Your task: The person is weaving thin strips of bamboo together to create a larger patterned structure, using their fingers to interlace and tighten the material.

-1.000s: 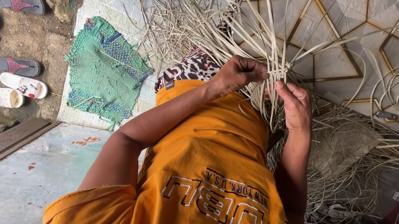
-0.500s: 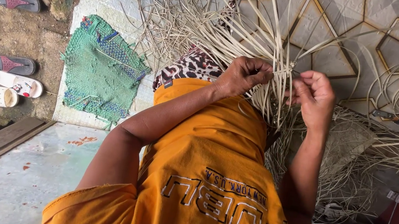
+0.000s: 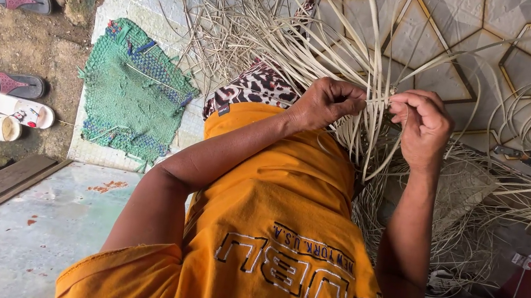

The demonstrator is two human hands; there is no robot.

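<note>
Both hands hold the pale cane strips (image 3: 371, 126) above the lap: left hand (image 3: 327, 102) fisted on the bundle, right hand (image 3: 423, 123) pinching one strand. Keep tension even; pull each crossing snug before releasing.

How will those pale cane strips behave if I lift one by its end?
The cane strips arc in long curves, so one would likely bend and spring back, not hang limp. They look thin, so probably light. Both the left hand and right hand pinch them, which hints they can slip.
</note>
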